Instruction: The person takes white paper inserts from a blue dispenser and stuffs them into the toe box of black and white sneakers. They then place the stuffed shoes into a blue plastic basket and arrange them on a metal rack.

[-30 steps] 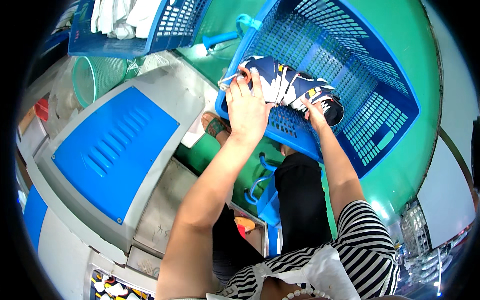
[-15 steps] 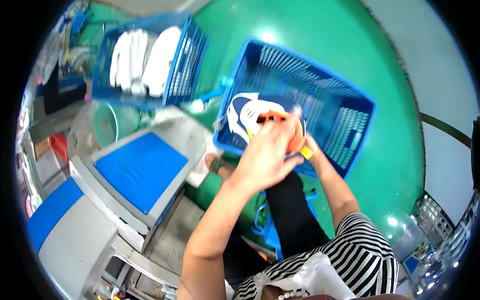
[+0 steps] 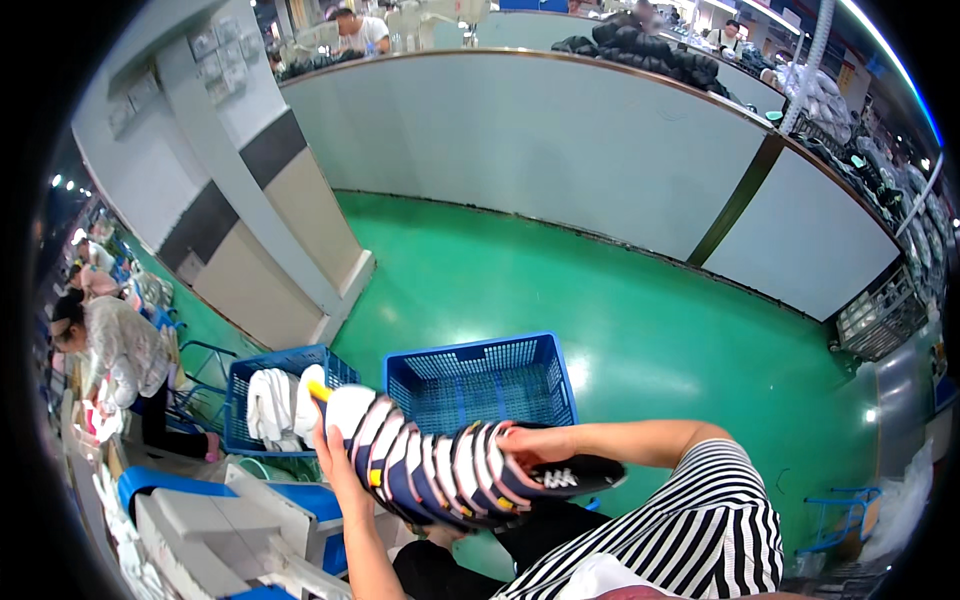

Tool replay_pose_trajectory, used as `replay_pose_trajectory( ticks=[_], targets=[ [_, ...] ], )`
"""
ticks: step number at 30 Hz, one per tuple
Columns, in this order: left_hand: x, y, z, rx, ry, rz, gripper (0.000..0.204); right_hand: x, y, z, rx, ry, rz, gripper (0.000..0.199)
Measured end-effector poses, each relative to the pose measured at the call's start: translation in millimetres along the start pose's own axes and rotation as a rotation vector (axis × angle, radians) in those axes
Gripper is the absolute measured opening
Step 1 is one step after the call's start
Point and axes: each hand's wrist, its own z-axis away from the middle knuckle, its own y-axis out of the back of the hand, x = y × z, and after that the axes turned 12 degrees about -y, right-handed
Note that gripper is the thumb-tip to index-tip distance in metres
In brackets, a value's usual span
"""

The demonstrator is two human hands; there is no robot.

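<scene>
A long row of nested shoe uppers (image 3: 425, 465), navy and white with pink edges and yellow tabs, lies sideways across my front, held between both hands. My left hand (image 3: 342, 470) is wrapped around its left end, near a white upper with a yellow tab. At the other end, my right hand (image 3: 540, 442) grips the row, its fingers partly hidden in the opening of the last upper. That end shows a dark toe (image 3: 590, 475) with white lacing marks. Behind the row stands a blue plastic crate (image 3: 556, 345) with slotted walls.
A second blue crate (image 3: 235, 385) with white pieces (image 3: 268, 405) stands to the left. Grey machine parts with blue panels (image 3: 300, 500) are at lower left. A co-worker (image 3: 125, 345) bends over a table at far left. Beyond are a pillar (image 3: 270, 190) and a low partition (image 3: 540, 140).
The uppers were down at the crate with both hands on them; now a whole row is raised out in front of me. My view has tilted up, showing the partition and pillar.
</scene>
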Motion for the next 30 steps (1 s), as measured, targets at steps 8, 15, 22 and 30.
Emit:
replay_pose_trajectory(
  ticks=[8, 15, 22, 30],
  targets=[
    [-210, 208, 197, 0.198, 0.413, 0.346, 0.065, 45, -150, -41, -0.505, -0.216, 0.541, 0.021],
    [-175, 233, 241, 0.086, 0.455, 0.026, 0.059, 116, -193, -116, 0.188, -0.075, 1.345, 0.039],
    [-13, 129, 249, -0.299, 0.316, -0.128, 0.034, 143, -186, -140, 0.255, 0.318, 1.604, 0.020],
    [-22, 130, 262, -0.296, 0.344, -0.188, 0.048, 70, -162, -93, 0.453, -0.043, 1.792, 0.057]
  ],
)
